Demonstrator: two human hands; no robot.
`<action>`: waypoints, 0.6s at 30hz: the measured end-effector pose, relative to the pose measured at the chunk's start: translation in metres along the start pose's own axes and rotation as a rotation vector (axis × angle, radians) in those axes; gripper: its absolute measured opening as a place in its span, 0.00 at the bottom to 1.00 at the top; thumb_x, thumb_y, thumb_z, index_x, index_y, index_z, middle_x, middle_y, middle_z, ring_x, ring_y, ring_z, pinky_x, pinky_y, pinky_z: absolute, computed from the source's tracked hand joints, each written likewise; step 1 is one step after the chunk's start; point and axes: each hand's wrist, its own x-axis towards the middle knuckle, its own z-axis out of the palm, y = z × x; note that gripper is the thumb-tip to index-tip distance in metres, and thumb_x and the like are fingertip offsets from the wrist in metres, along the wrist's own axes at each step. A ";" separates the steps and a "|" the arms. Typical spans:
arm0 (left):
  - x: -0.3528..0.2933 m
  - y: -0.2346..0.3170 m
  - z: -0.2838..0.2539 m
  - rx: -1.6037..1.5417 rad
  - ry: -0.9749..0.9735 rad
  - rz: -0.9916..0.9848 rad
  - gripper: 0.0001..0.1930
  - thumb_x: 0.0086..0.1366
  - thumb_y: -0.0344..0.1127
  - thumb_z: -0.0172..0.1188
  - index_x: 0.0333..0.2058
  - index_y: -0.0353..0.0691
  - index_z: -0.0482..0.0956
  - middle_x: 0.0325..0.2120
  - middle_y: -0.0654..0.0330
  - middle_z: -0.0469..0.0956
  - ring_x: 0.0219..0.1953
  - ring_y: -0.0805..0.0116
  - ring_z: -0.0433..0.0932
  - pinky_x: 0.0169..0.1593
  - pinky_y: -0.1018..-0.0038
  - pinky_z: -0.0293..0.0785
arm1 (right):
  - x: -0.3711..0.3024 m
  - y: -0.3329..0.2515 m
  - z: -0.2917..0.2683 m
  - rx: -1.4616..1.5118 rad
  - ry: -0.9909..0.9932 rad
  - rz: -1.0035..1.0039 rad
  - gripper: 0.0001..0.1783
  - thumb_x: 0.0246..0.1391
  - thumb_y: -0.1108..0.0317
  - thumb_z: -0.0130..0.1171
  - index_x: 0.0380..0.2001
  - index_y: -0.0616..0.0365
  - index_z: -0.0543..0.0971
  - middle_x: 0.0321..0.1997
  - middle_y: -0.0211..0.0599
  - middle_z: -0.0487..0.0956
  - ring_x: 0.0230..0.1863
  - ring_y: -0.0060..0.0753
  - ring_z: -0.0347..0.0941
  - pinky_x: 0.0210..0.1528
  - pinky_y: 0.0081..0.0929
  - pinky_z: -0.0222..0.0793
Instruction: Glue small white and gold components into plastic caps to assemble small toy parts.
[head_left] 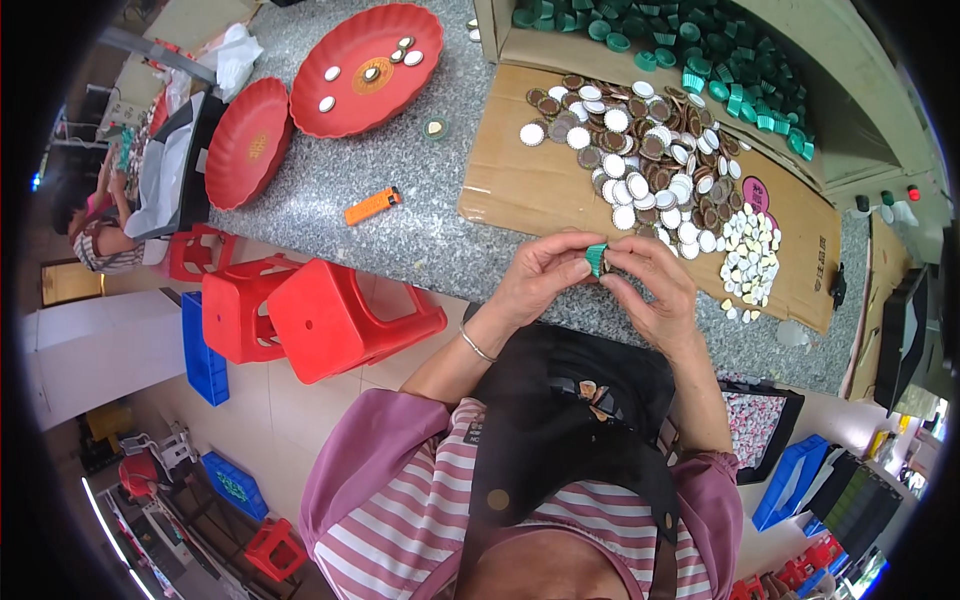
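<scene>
Above the near edge of the table, a small green fluted cap (597, 259) is held on its side between the fingertips of both hands. My left hand (545, 272) pinches it by thumb and forefinger. The thumb and fingers of my right hand (655, 290) close on its other side, where a little brown shows at the opening; the inside is mostly hidden. Just beyond my hands lies a pile of round crimped discs (652, 143), white on one face and brown on the other. Right of it is a heap of small cream pieces (750, 255).
A flattened cardboard sheet (498, 165) lies under both piles on the grey speckled table (425, 235). Behind it, a box holds many green caps (735, 60). Two red trays (330, 60), an orange lighter (372, 206) and red stools (335, 320) are leftward.
</scene>
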 end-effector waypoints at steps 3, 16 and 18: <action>0.000 -0.001 -0.001 0.017 -0.024 0.004 0.16 0.62 0.26 0.52 0.50 0.33 0.70 0.43 0.61 0.71 0.47 0.71 0.73 0.50 0.73 0.72 | -0.003 0.005 0.001 0.062 -0.006 -0.010 0.15 0.37 0.78 0.65 0.34 0.61 0.79 0.38 0.36 0.76 0.37 0.36 0.73 0.36 0.27 0.70; 0.000 -0.001 0.002 0.000 0.031 -0.036 0.17 0.63 0.25 0.51 0.51 0.34 0.69 0.41 0.63 0.71 0.47 0.73 0.72 0.50 0.75 0.73 | -0.010 0.003 0.004 0.211 0.005 0.212 0.15 0.43 0.80 0.62 0.38 0.58 0.80 0.34 0.34 0.75 0.34 0.26 0.73 0.33 0.21 0.71; -0.001 -0.003 0.000 0.002 0.025 -0.038 0.17 0.63 0.25 0.51 0.51 0.34 0.69 0.42 0.63 0.71 0.46 0.73 0.72 0.50 0.75 0.73 | -0.012 0.003 0.004 0.138 0.041 0.221 0.14 0.43 0.80 0.62 0.37 0.59 0.80 0.34 0.35 0.76 0.33 0.28 0.74 0.33 0.22 0.70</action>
